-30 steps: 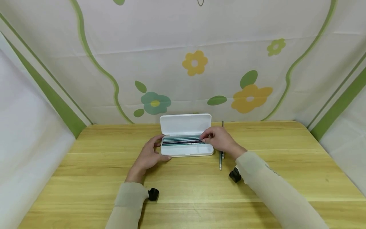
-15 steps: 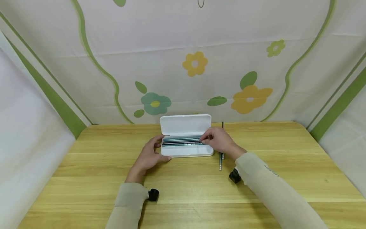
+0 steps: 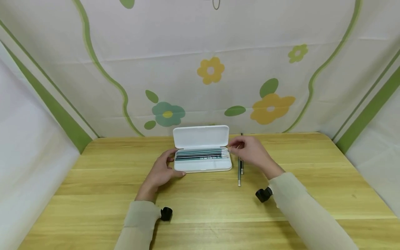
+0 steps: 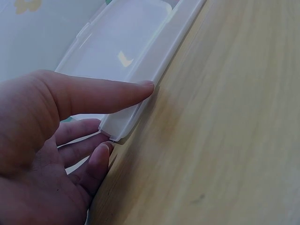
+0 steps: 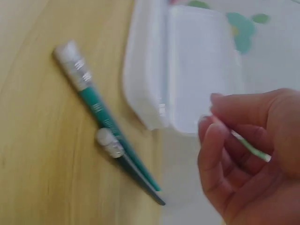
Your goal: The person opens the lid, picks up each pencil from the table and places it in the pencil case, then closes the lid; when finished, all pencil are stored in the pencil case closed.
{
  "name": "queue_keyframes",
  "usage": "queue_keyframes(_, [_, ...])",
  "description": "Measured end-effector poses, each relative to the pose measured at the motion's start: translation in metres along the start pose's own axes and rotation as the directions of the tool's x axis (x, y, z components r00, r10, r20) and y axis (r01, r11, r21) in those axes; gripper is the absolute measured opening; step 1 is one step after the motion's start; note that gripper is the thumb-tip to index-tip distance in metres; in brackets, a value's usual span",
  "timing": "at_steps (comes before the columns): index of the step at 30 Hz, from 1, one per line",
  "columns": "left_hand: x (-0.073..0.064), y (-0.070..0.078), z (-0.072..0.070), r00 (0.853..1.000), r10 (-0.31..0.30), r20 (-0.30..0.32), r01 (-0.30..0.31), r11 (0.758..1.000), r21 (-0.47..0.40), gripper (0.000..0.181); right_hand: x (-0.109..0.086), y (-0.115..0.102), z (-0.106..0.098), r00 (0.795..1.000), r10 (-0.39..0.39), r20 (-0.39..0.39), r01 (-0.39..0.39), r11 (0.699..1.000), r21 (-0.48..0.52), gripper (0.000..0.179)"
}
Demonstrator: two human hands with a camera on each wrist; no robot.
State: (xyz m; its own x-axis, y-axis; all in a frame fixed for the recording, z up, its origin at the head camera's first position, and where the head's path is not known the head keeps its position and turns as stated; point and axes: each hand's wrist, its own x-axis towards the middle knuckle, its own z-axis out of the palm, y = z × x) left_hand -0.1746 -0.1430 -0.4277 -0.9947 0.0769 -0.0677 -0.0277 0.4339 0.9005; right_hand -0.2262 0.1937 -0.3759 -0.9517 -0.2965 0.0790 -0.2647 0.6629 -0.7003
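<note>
A white pencil case [image 3: 202,166] stands with its lid [image 3: 201,136] up near the table's back edge. Several teal and dark pencils [image 3: 195,153] lie side by side in it, pale ends toward the right. My left hand [image 3: 160,170] grips the case's left end; in the left wrist view the thumb [image 4: 112,93] lies along the front rim and the other fingers meet the end. Just off the case's right end, my right hand [image 3: 250,151] has loosely bent fingers, with no pencil seen between them. Under it on the table are a teal pencil [image 5: 112,126] and a dark pencil [image 5: 136,173].
The wood-grain table [image 3: 200,208] meets a pale curtain [image 3: 140,45] with printed flowers right behind the lid. More cloth hangs at both sides. Small black devices [image 3: 264,194] sit at the wrists.
My right hand has let go of the pencils inside the case and moved right, uncovering their pale ends. The left hand stays at the case's left end.
</note>
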Motion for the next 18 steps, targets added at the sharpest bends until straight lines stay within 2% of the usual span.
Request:
queue_keyframes(4, [0.001, -0.002, 0.001, 1.0, -0.008, 0.0, 0.008, 1.0, 0.003, 0.091, -0.015, 0.003, -0.007, 0.997, 0.078, -0.023, -0.077, 0.995, 0.057, 0.017])
queue_keyframes(9, [0.003, -0.004, -0.002, 1.0, -0.004, -0.003, 0.004, 1.0, 0.008, 0.092, -0.031, 0.012, -0.006, 0.979, 0.201, 0.019, -0.202, 0.975, 0.097, 0.023])
queue_keyframes(14, [0.004, -0.007, -0.009, 1.0, -0.009, -0.007, 0.009, 1.0, 0.017, 0.092, -0.035, 0.021, 0.004, 0.957, 0.285, 0.057, -0.291, 0.938, 0.19, 0.031])
queue_keyframes(18, [0.003, -0.009, -0.008, 1.0, -0.014, -0.009, 0.014, 1.0, 0.015, 0.091, -0.035, 0.026, 0.009, 0.942, 0.328, 0.068, -0.335, 0.911, 0.241, 0.034])
